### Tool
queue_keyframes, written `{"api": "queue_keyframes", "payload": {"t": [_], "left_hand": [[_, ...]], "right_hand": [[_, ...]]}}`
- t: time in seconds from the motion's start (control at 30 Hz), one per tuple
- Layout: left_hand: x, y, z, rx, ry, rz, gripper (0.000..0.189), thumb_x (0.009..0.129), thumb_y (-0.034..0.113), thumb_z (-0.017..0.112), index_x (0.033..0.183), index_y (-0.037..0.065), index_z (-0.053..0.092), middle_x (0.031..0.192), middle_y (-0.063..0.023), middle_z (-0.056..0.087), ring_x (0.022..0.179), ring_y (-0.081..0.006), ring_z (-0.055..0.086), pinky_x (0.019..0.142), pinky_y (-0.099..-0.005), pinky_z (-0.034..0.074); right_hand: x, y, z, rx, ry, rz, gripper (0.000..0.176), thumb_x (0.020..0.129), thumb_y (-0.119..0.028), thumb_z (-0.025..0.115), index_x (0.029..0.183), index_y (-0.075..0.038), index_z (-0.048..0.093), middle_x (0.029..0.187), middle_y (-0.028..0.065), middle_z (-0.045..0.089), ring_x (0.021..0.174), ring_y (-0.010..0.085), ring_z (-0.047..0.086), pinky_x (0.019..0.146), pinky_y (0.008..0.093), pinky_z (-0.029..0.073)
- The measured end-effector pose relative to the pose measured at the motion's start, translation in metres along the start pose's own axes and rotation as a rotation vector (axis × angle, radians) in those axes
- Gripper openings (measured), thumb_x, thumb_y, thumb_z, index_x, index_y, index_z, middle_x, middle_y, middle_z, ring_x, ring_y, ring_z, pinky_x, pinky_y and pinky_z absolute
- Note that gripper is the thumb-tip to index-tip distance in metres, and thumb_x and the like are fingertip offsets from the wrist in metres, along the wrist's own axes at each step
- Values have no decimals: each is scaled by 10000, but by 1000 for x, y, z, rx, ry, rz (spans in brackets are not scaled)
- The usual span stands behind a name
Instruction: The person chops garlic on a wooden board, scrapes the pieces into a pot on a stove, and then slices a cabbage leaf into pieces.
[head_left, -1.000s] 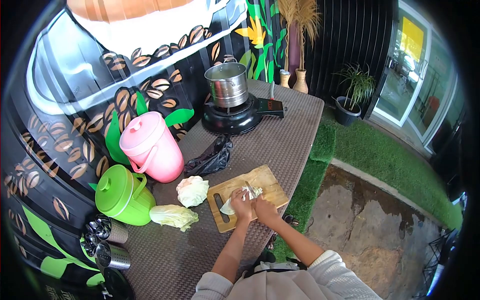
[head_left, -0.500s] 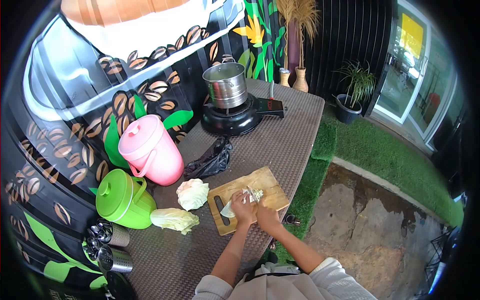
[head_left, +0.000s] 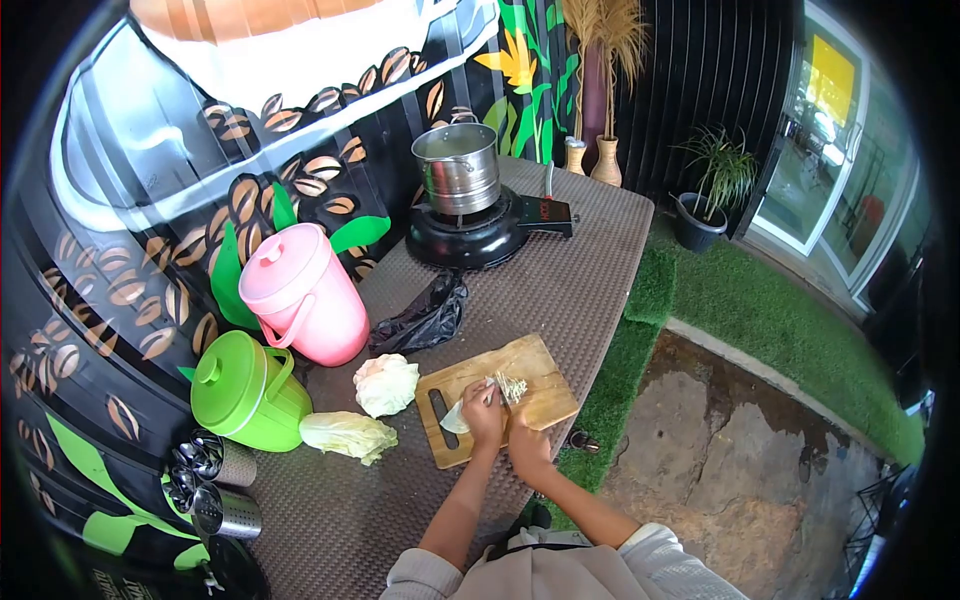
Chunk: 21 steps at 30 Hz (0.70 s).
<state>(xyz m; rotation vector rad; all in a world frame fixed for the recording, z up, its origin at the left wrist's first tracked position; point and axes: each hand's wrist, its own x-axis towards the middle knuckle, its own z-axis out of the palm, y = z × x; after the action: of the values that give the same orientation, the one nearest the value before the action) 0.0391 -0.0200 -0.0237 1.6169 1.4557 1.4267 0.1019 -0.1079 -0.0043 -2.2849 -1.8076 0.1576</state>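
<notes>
The left fingers (head_left: 484, 398) are curled closed on a pale cabbage piece (head_left: 456, 419) and the right fingers (head_left: 523, 424) are wrapped tight round a knife (head_left: 505, 393), with shreds (head_left: 512, 386) just beyond them on the wooden board (head_left: 535, 365), whose right corner lies at or near the table's edge. Left of the fingers come a cabbage head (head_left: 386, 385), a leafy cabbage (head_left: 348, 436), lidded pink (head_left: 305, 295) and green jugs (head_left: 250, 393), and 2 metal holders (head_left: 228, 511) with spoons (head_left: 200, 455). Beyond the fingers, past a black bag (head_left: 425, 315) and open table (head_left: 540, 275), a pot (head_left: 457, 170), contents unclear, sits on a stove (head_left: 468, 240) with unreadable red lettering.
</notes>
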Motion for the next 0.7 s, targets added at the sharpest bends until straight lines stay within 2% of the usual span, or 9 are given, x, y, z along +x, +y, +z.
{"api": "queue_keyframes", "payload": {"t": [0.07, 0.3, 0.4, 0.47, 0.53, 0.57, 0.63, 0.7], "left_hand": [[1, 0, 0, 1, 8, -10, 133, 762, -2, 718, 894, -12, 727, 1012, -124, 639, 913, -249, 643, 727, -319, 542], [-1, 1, 1, 26, 22, 30, 128, 773, 1, 715, 899, -13, 726, 1006, -130, 637, 917, -243, 645, 732, -309, 536], [0, 1, 0, 7, 33, 20, 127, 775, 1, 714, 900, -21, 724, 1007, -137, 637, 898, -242, 648, 749, -309, 531], [0, 1, 1, 1, 26, 13, 126, 776, 1, 713, 899, -26, 722, 1008, -140, 637, 886, -242, 650, 761, -310, 528], [0, -3, 2, -16, 20, 8, 122, 778, 16, 690, 886, -36, 715, 1002, -155, 633, 916, -298, 624, 780, -368, 503], [-2, -5, 1, -13, 18, 6, 122, 778, 16, 690, 886, -36, 715, 1002, -155, 633, 916, -298, 624, 780, -368, 503], [-1, -5, 0, 148, 32, 104, 119, 784, 19, 704, 893, -25, 722, 1002, -136, 642, 888, -240, 655, 692, -310, 555], [0, -4, 0, 136, 44, 110, 119, 783, 25, 704, 889, -25, 722, 998, -139, 643, 885, -246, 655, 684, -315, 556]], "right_hand": [[2, -3, -5, 59, -87, 19, 255, 848, -126, 541, 1038, 33, 481, 747, 187, 671, 683, 332, 696, 589, 410, 570], [12, 12, -28, 122, -115, -34, 249, 855, -136, 542, 1033, 19, 462, 735, 175, 675, 706, 342, 695, 577, 413, 564], [1, 6, -18, -3, -90, -80, 254, 847, -146, 554, 1025, 12, 465, 731, 167, 677, 687, 317, 699, 552, 393, 560], [1, 0, 7, -73, -44, -2, 254, 839, -153, 565, 1016, 7, 477, 723, 148, 677, 654, 280, 700, 527, 362, 554], [19, -1, 0, -35, -32, -18, 253, 838, -152, 569, 1015, 6, 480, 716, 139, 675, 645, 266, 700, 523, 353, 554], [26, -2, -4, 6, -24, -31, 253, 837, -150, 572, 1014, 6, 482, 709, 131, 674, 637, 252, 700, 519, 344, 553], [35, 4, -12, -15, -11, -86, 252, 834, -146, 576, 1015, 3, 485, 699, 123, 671, 639, 250, 700, 522, 342, 554], [33, 10, -23, -25, 12, -174, 253, 831, -139, 583, 1022, -3, 487, 684, 116, 667, 642, 251, 700, 526, 347, 557]]}}
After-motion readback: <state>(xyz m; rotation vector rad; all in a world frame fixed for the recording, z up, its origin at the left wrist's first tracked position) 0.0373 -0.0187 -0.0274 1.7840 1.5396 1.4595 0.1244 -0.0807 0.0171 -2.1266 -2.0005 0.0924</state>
